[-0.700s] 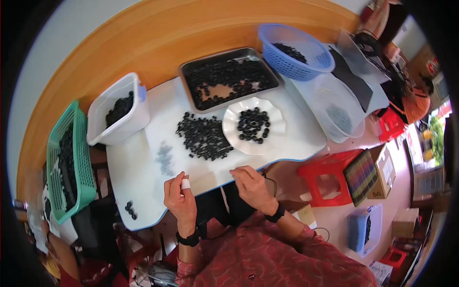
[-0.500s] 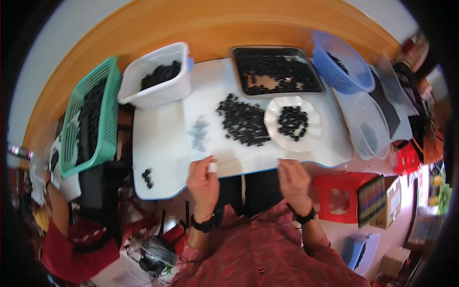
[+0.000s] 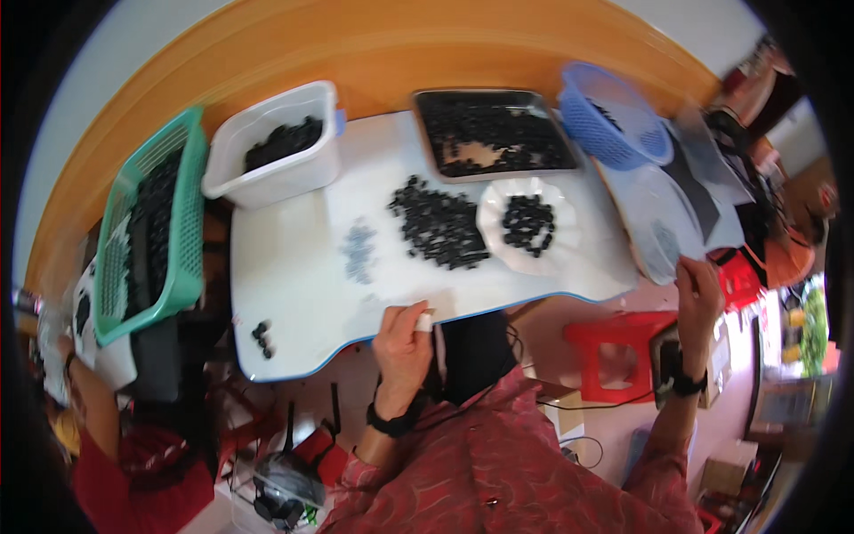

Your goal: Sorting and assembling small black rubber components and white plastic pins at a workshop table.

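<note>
My left hand [image 3: 405, 349] is closed at the table's front edge, a white wrap or small white piece [image 3: 425, 321] at its thumb tip. What its fingers hold, if anything, is hidden. Out to the right, my right hand [image 3: 701, 298] has its fingers drawn together by the near rim of a translucent tub [image 3: 648, 209] with small pale pieces inside. I cannot see anything between those fingers. On the white table [image 3: 294, 267] lie a heap of small black parts [image 3: 436, 224] and a patch of small clear pieces [image 3: 359, 252]. A scalloped white plate [image 3: 492, 238] holds more black parts.
Along the back stand a green basket [image 3: 185, 280], a white bin [image 3: 267, 185], a metal tray [image 3: 511, 175] and a blue basket [image 3: 623, 142], all with black parts. A few black pieces [image 3: 262, 340] lie front left. A red stool [image 3: 614, 343] and another person's arm [image 3: 93, 400] flank me.
My right hand has swung right, from the table's front edge to beside the translucent tub. My left hand stays closed near the edge. The whole view has shifted slightly.
</note>
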`<state>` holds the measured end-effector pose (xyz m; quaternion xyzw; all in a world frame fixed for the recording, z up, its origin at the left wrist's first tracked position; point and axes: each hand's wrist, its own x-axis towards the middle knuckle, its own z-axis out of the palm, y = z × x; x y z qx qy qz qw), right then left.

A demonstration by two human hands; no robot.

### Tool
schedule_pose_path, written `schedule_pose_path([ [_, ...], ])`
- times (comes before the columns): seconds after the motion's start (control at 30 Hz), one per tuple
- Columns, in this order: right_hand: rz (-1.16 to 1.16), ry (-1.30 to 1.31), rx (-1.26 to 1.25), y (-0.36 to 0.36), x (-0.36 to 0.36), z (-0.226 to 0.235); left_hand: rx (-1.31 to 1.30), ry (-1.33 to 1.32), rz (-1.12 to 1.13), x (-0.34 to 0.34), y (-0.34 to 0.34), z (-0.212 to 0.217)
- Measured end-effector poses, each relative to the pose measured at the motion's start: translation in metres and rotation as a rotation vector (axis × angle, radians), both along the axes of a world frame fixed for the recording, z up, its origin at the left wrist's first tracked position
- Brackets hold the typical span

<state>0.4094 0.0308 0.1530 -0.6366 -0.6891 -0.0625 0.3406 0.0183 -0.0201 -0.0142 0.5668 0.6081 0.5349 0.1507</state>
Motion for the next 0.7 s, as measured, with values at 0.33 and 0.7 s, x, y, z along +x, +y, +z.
schedule_pose_path([
  [0.33, -0.067, -0.206, -0.35, 0.066, 0.08, -0.017, -0.074, -0.06, -0.016, -0.001, -0.004, 0.004],
  [0.7, 0.072, -0.304, -0.461, 0.124, 0.144, -0.073, -0.088, -0.07, -0.037, -0.003, -0.003, 0.006],
])
